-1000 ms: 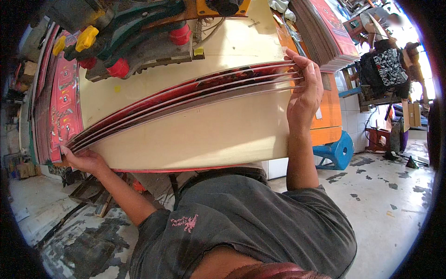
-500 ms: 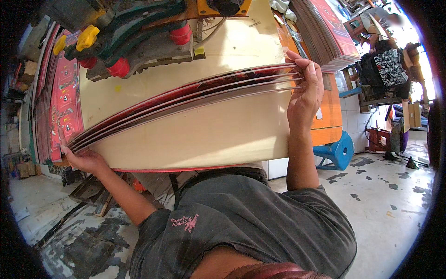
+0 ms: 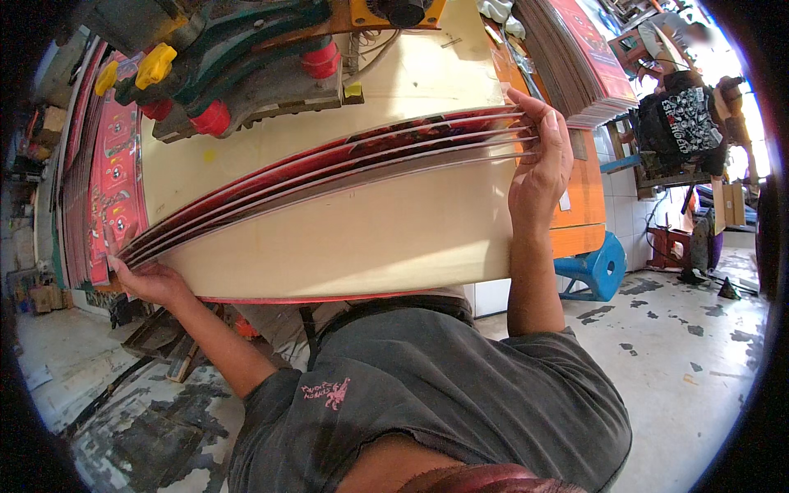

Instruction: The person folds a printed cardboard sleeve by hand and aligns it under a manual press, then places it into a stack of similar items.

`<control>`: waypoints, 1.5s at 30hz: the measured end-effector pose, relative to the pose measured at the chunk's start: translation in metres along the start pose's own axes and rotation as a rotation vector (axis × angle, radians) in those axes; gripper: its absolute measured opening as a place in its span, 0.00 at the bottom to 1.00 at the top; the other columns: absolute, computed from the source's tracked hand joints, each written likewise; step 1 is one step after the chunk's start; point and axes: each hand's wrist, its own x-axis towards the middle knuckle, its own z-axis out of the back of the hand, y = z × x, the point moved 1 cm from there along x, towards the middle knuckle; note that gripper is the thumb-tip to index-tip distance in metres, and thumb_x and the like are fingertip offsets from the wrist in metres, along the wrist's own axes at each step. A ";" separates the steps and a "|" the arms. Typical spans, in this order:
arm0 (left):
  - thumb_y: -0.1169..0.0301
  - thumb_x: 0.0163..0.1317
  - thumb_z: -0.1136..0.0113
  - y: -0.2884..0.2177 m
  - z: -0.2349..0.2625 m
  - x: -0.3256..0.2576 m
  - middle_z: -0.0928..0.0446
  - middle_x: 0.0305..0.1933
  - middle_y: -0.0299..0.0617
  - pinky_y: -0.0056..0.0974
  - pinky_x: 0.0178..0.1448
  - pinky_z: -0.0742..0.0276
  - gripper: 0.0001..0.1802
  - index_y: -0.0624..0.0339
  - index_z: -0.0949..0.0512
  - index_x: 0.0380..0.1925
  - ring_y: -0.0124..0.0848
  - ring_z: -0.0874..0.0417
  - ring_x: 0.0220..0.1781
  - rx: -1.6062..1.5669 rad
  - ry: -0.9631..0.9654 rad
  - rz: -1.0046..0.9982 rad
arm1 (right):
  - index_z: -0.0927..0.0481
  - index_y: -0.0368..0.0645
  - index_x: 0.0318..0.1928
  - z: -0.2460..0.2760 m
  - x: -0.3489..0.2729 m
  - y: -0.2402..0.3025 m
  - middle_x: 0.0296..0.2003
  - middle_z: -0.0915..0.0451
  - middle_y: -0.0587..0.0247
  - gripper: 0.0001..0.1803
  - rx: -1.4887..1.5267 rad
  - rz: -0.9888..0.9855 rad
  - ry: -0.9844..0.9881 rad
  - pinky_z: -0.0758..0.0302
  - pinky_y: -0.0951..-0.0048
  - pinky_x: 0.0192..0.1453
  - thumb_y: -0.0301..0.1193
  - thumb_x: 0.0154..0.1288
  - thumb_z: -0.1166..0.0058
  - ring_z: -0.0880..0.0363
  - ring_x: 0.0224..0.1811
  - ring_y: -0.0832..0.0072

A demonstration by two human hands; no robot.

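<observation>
Several long, stiff printed sheets (image 3: 353,152), red and dark with pale edges, stand on edge between my hands above a cream tabletop (image 3: 370,246). They fan apart with narrow gaps toward the right and come together at the left end. My left hand (image 3: 152,282) is closed on their left end, beside a stack of pink-red printed sheets (image 3: 115,185). At the opposite end my right hand (image 3: 542,168) grips the sheets, thumb toward me and fingers around the far side. Part of the fingers of each hand is hidden.
A dark green machine (image 3: 246,62) with yellow knobs and red feet stands beyond the sheets. Another tall sheet stack (image 3: 575,62) sits at the far right on an orange surface (image 3: 579,226). Below it is a blue stool (image 3: 596,267). A person (image 3: 666,37) is in the right background.
The held sheets have spread slightly wider apart in the middle and at the right. My right fingers have shifted a little; my left hand stays in place.
</observation>
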 end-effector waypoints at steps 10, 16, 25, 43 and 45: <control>0.47 0.77 0.59 -0.001 0.000 0.001 0.17 0.54 0.56 0.48 0.56 0.13 0.37 0.65 0.32 0.73 0.43 0.13 0.51 -0.022 0.018 0.025 | 0.18 0.32 0.56 -0.002 -0.001 0.003 0.54 0.15 0.53 0.26 0.016 -0.023 -0.005 0.27 0.68 0.65 0.41 0.85 0.63 0.19 0.55 0.71; 0.49 0.77 0.59 -0.003 -0.004 0.000 0.19 0.56 0.53 0.48 0.58 0.14 0.36 0.65 0.32 0.74 0.43 0.14 0.53 -0.032 0.022 -0.029 | 0.17 0.32 0.56 -0.003 0.000 0.000 0.54 0.15 0.52 0.26 0.013 0.003 -0.003 0.27 0.66 0.66 0.41 0.85 0.63 0.19 0.55 0.69; 0.51 0.77 0.59 -0.003 -0.002 0.001 0.19 0.57 0.52 0.47 0.59 0.14 0.35 0.65 0.30 0.73 0.42 0.14 0.54 -0.020 0.035 -0.029 | 0.18 0.32 0.55 -0.002 0.001 -0.002 0.55 0.15 0.51 0.24 0.026 0.006 -0.007 0.27 0.65 0.68 0.40 0.86 0.63 0.19 0.57 0.68; 0.52 0.78 0.61 -0.001 0.001 0.001 0.20 0.61 0.53 0.46 0.61 0.15 0.34 0.66 0.29 0.71 0.41 0.15 0.56 -0.009 0.026 0.001 | 0.20 0.33 0.51 0.000 -0.001 0.000 0.54 0.16 0.48 0.21 -0.017 0.031 -0.049 0.26 0.71 0.62 0.38 0.85 0.61 0.19 0.52 0.73; 0.53 0.78 0.61 -0.003 0.000 -0.001 0.20 0.61 0.52 0.47 0.62 0.16 0.34 0.67 0.28 0.71 0.42 0.15 0.57 -0.015 0.033 0.000 | 0.21 0.35 0.48 0.001 -0.001 -0.002 0.54 0.16 0.46 0.19 0.008 0.033 -0.051 0.26 0.71 0.62 0.38 0.85 0.60 0.19 0.52 0.72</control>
